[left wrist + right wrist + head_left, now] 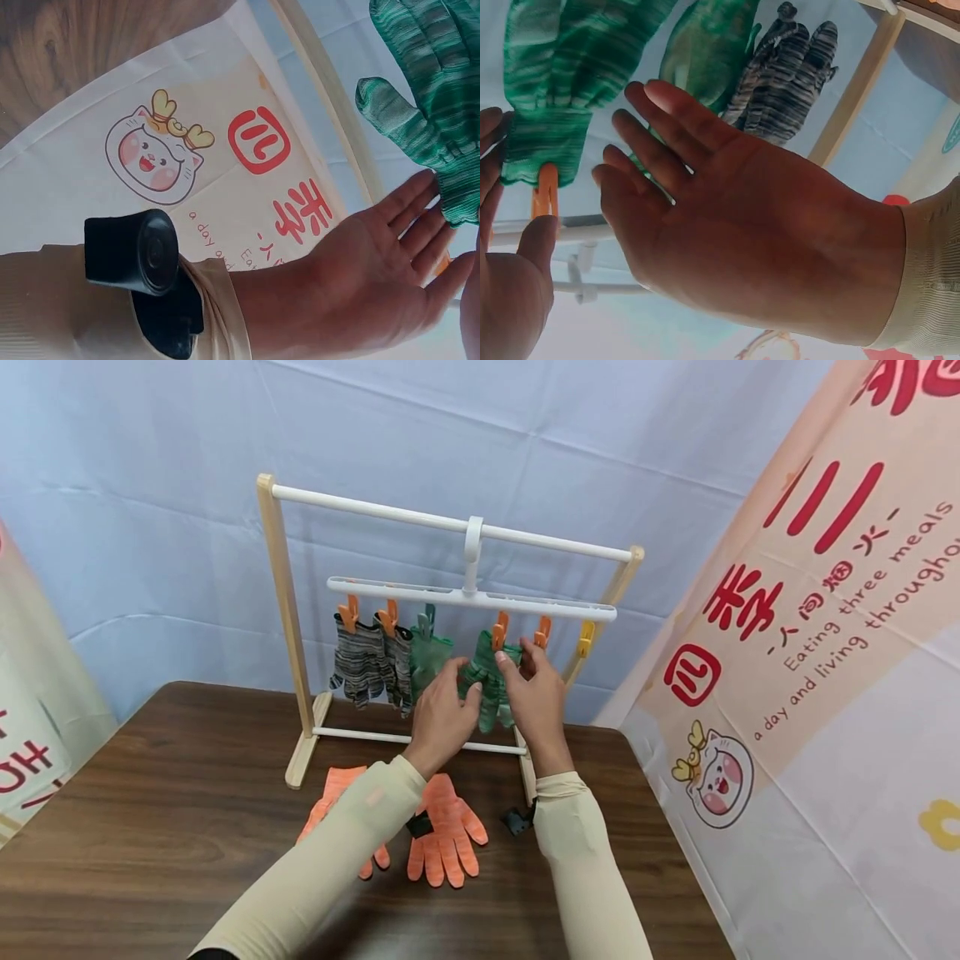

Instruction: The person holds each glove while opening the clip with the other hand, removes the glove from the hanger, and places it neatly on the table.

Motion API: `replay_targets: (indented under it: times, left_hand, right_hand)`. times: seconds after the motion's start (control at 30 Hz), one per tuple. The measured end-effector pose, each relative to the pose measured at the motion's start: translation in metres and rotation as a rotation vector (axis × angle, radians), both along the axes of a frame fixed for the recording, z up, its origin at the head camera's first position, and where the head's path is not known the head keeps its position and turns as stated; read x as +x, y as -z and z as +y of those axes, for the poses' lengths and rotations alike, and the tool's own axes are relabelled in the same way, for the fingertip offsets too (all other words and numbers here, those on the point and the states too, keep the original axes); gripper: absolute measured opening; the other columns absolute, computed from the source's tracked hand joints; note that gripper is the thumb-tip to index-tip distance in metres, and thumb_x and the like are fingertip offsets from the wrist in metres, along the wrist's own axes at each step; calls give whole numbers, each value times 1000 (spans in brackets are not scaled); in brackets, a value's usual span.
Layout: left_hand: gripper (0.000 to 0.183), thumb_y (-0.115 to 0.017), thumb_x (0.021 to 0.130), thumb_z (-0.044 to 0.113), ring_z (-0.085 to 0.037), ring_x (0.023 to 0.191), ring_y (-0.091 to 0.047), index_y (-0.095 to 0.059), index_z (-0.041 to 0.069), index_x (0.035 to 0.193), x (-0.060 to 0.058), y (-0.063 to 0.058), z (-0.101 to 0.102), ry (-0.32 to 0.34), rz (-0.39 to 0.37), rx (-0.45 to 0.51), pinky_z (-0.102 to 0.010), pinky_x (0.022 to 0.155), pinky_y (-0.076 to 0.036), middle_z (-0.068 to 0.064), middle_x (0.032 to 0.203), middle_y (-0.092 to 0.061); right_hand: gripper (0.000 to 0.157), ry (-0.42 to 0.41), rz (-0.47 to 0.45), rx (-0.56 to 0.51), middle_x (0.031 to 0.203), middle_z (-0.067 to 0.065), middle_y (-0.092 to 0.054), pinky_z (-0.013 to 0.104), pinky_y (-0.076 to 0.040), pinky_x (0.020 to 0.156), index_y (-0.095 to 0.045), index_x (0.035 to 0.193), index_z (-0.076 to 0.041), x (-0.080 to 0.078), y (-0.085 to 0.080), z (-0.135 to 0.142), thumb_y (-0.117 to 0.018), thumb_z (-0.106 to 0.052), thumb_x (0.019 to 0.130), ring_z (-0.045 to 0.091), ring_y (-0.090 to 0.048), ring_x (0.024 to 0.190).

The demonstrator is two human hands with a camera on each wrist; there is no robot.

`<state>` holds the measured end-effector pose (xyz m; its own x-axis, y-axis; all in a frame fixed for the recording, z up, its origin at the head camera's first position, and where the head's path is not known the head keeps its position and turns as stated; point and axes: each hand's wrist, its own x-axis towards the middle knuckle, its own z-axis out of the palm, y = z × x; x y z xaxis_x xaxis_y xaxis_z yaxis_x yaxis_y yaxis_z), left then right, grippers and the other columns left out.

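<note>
Head: left hand (444, 714) beside glove (489, 687) edge

One high, two close

Head: looks forward and down from above, whole rack (287, 610) in. Left wrist: inverted, close by green glove (450, 97), facing banner (210, 169). Right wrist: inverted, close, facing left. Head, left share cat print (720, 777).

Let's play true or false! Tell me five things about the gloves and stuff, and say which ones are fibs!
1. The orange gloves lie on the table. True.
2. The yellow clip holds a glove. False: the yellow clip holds nothing.
3. Striped grey gloves hang from orange clips. True.
4. The right hand holds an orange glove. False: the right hand is at a green glove.
5. The top bar is red. False: the top bar is white.
</note>
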<state>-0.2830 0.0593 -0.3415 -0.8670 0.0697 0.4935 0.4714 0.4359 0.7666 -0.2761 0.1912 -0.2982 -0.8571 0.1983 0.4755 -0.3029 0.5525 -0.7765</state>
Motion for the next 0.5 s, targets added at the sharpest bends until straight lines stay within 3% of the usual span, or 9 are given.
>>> replay_targets:
  times: [0.2,0.33,0.5]
  left_hand:
    - [45,-50,94,30,-18,74,-60,-39,17,135,-5,-3,2,-2,-22,-17,-39,63,-48,-9,120,-55]
    - [46,-49,94,32,-20,71,-58,-38,18,136,-8,-4,2,-26,-36,-37,-41,64,-47,-10,114,-59]
    - [47,-49,94,33,-20,73,-59,-38,18,137,-9,-4,2,-22,-55,-47,-41,65,-47,-8,111,-60]
  right_hand:
    - [58,-22,82,22,126,2,-55,34,-40,94,-45,134,-12,-4,-7,-5,-57,-45,88,17,-51,114]
    - [56,-50,97,17,125,3,-56,35,-38,95,-45,135,-12,-4,-11,-10,-57,-41,88,16,-49,115]
    - [53,-28,88,28,119,0,-59,35,-40,93,-47,134,-13,-4,-15,-12,-58,-39,89,16,-51,111]
